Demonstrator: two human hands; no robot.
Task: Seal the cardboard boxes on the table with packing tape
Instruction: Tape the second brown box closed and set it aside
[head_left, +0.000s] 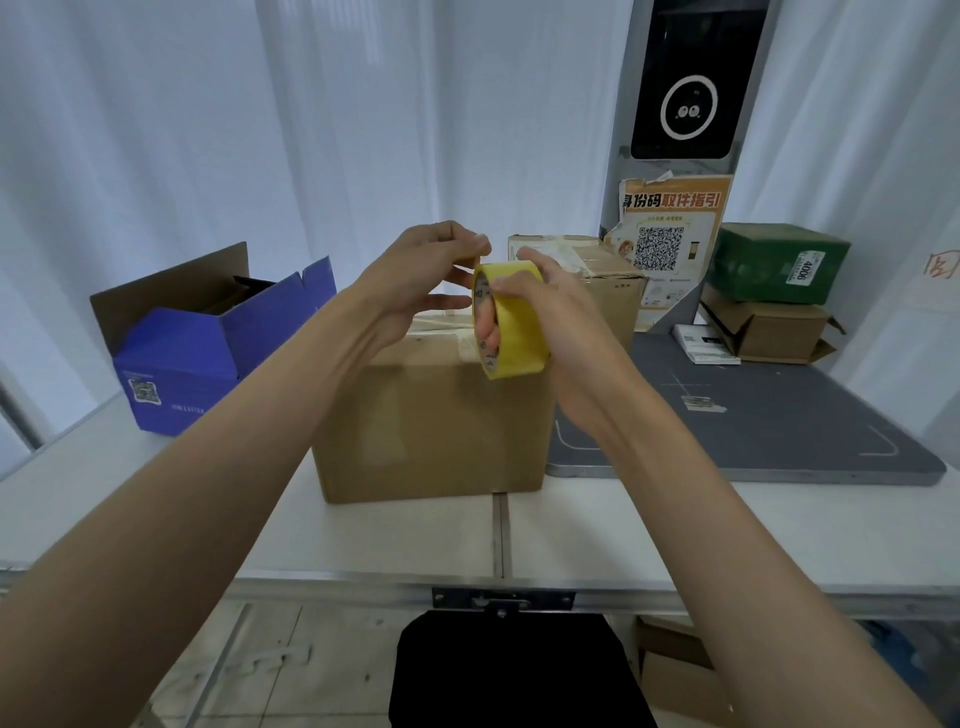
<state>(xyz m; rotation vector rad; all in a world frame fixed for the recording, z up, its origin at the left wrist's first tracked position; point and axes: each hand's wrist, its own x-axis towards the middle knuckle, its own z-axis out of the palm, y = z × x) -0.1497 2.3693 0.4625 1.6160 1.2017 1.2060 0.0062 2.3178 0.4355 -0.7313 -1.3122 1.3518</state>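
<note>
White table (363, 535) spans the room, a grey mat (753, 415) laid over its right part. Brown cardboard box (431, 421) stands near the table's middle, flaps down, strips of old tape across the top. Open blue box (208, 343) sits to its left, well apart. A second brown box (608, 280) stands behind it to the right. At far right, a green box (774, 262) is stacked on a small brown carton (774, 327).

Both of the person's arms reach out above the middle box. Right hand (550, 306) holds the yellow tape roll (511, 319) upright over the box's top right edge: fingers go through the core, thumb clamps the outer face. Left hand (426, 275) is just beside the roll, thumb and forefinger pressed together at its upper rim, the other fingers stretched out; whether they have caught the tape's loose end, cannot tell
</note>
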